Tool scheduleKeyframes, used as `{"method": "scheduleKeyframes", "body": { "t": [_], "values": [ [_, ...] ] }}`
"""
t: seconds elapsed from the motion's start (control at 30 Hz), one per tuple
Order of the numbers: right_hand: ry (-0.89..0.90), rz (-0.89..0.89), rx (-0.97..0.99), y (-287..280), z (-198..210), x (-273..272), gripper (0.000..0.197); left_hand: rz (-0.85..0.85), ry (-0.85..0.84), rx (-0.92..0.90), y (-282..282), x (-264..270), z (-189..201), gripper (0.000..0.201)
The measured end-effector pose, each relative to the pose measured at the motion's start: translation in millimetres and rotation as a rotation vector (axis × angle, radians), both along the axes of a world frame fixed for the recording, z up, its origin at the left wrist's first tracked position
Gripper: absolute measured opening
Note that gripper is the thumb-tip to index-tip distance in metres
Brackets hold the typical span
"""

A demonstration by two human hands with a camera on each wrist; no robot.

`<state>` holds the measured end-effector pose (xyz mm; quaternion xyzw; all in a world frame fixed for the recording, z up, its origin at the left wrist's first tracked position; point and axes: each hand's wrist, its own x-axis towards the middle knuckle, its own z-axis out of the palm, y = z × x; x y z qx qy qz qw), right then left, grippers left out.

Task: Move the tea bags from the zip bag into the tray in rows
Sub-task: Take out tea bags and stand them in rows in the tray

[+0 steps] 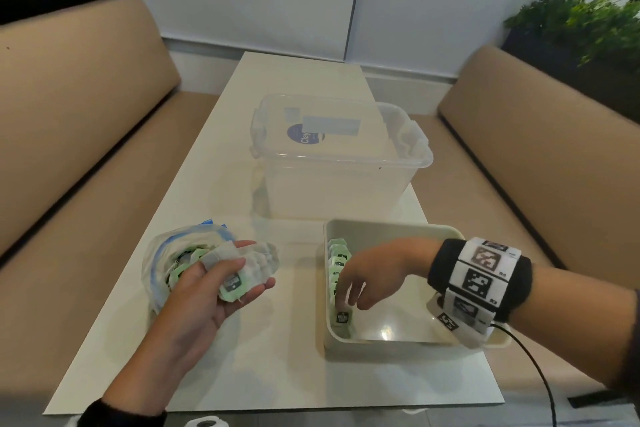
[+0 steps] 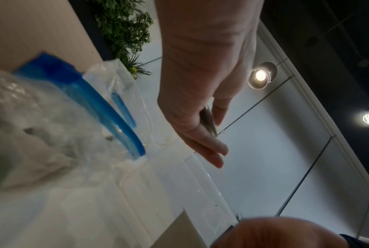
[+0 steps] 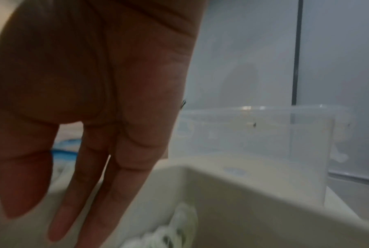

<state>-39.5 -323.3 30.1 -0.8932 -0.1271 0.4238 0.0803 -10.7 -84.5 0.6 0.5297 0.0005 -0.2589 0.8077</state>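
Tray sits at the table's near right, its right rim close to the table edge. A row of tea bags stands along its left wall, the nearest one by the near-left corner; the rest of the tray floor is bare and open to you. A clear lidded bin stands just behind the tray. Zip bag lies left of the tray, mouth open, more bags showing inside; a strip of bare tabletop separates it from the tray.

Your right hand hangs over the row, fingers pointing down and loosely spread. The wrist view shows them straight and holding nothing; whether the tips touch a bag, you cannot tell.

Your left hand hovers over the zip bag, palm up, thumb pressed on a fanned stack of tea bags clamped against the fingers.
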Motion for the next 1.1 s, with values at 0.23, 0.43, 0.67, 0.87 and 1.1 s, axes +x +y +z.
{"method": "scheduleKeyframes", "body": {
  "t": [0.23,0.43,0.67,0.87,1.1],
  "values": [
    [-0.422,-0.378,0.471,12,68,7,0.026,-0.079,0.096,-0.19,-23,-4,28,0.025],
    [-0.585,-0.403,0.498,18,71,4,0.009,-0.13,0.093,-0.262,-37,-7,38,0.028],
    [-0.833,-0.435,0.663,5,87,2,0.007,-0.127,0.111,-0.273,-39,-8,38,0.026],
    [-0.618,-0.306,0.805,5,110,0,0.018,-0.284,0.039,-0.151,-39,-11,38,0.035],
    [-0.553,-0.208,0.648,3,117,3,0.011,-0.258,-0.039,-0.169,-47,-16,46,0.026]
  ]
}}
